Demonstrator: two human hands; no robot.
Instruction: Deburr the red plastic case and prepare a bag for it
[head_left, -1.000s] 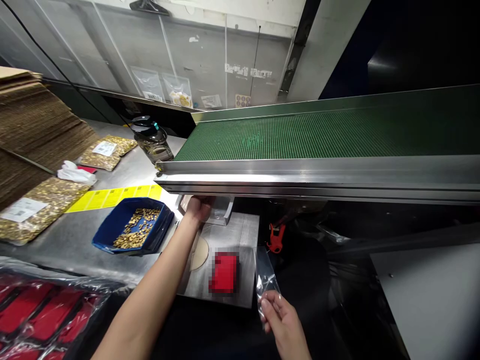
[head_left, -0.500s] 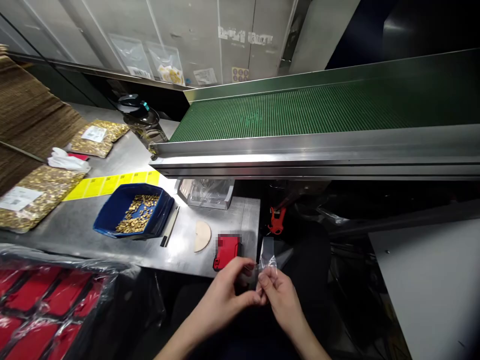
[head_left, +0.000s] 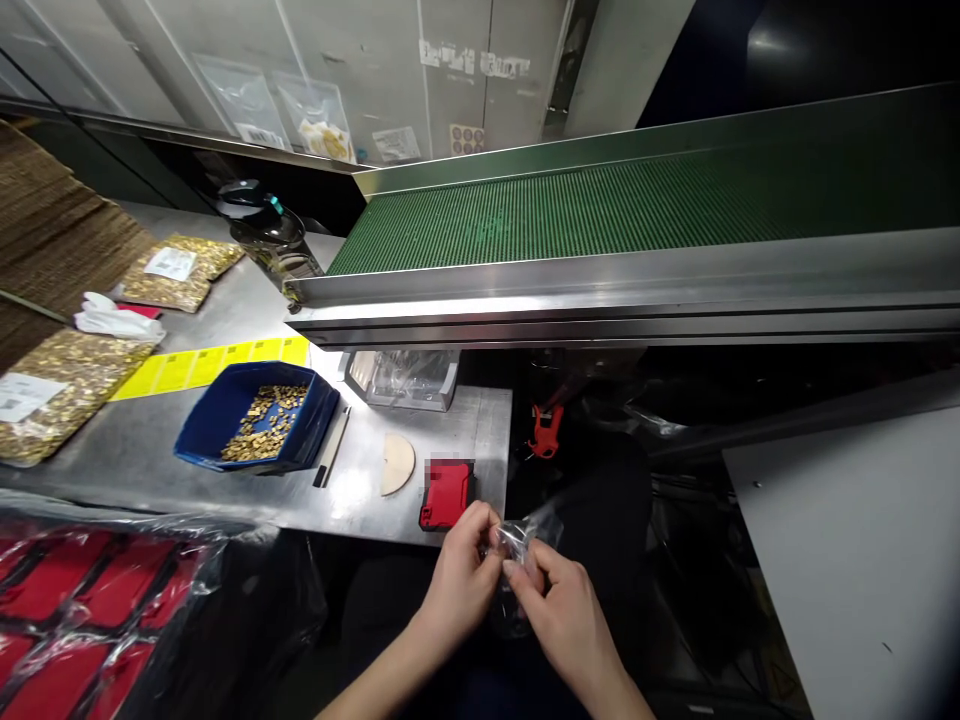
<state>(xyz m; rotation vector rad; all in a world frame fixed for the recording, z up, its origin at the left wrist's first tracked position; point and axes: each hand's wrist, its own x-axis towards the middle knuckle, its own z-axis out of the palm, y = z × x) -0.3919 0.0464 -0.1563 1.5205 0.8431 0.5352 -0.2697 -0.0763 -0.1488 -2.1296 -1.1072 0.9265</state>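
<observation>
My left hand (head_left: 459, 580) and my right hand (head_left: 561, 612) meet below the table's front edge. Both pinch a small clear plastic bag (head_left: 517, 538) between thumbs and fingertips. A red object (head_left: 445, 495) lies on the steel table (head_left: 150, 450) just above my left hand. Left of the red object rest a tan half-round piece (head_left: 395, 464) and a blue tray (head_left: 255, 430) holding several small gold parts.
A green conveyor belt (head_left: 600, 205) with a steel rail runs across above the table. A clear plastic box (head_left: 405, 378) sits under its end. Gold-filled bags (head_left: 60, 390), a yellow label strip (head_left: 217, 360), cardboard and a dark jar lie left. Wrapped red items (head_left: 82, 620) fill the lower left.
My left hand came back from the clear box under the conveyor and joined my right hand on the plastic bag. The bag went from hanging upright to crumpled between both hands.
</observation>
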